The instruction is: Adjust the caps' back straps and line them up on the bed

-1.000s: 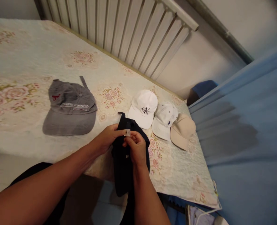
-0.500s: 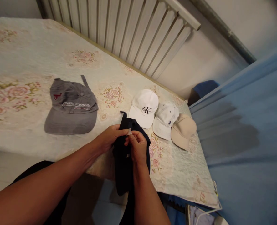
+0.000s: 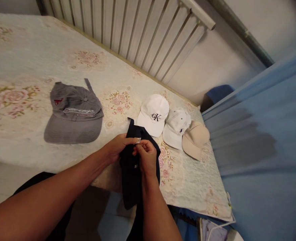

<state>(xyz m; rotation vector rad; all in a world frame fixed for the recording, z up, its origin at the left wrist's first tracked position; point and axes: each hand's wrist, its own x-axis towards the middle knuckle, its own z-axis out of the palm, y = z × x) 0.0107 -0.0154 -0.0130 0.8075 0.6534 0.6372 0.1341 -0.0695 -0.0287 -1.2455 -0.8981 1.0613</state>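
A black cap point(image 3: 130, 180) hangs over the front edge of the bed, its brim pointing down. My left hand point(image 3: 120, 145) is closed on the cap, with the thumb against a small white tag point(image 3: 138, 140). My right hand point(image 3: 147, 155) lies over the cap, thumb and fingers pinched together by the tag; whether they grip the tag or the cap's fabric is hard to see. Just beyond lie a white cap with CK letters point(image 3: 154, 115), a white cap with a small dark emblem point(image 3: 176, 127) and a beige cap point(image 3: 195, 139). Off to the left sits a grey cap point(image 3: 75, 113).
A floral sheet point(image 3: 107, 67) covers the bed. White metal rails point(image 3: 127, 33) run along its far side. On the right hangs a blue curtain point(image 3: 263, 144). Below the bed's right end are a white cable point(image 3: 220, 224) and some stored items.
My left thumb has shifted slightly over the tag, and less of it shows. The caps on the bed appear a little further left as the view shifts. Both hands stay at the black cap.
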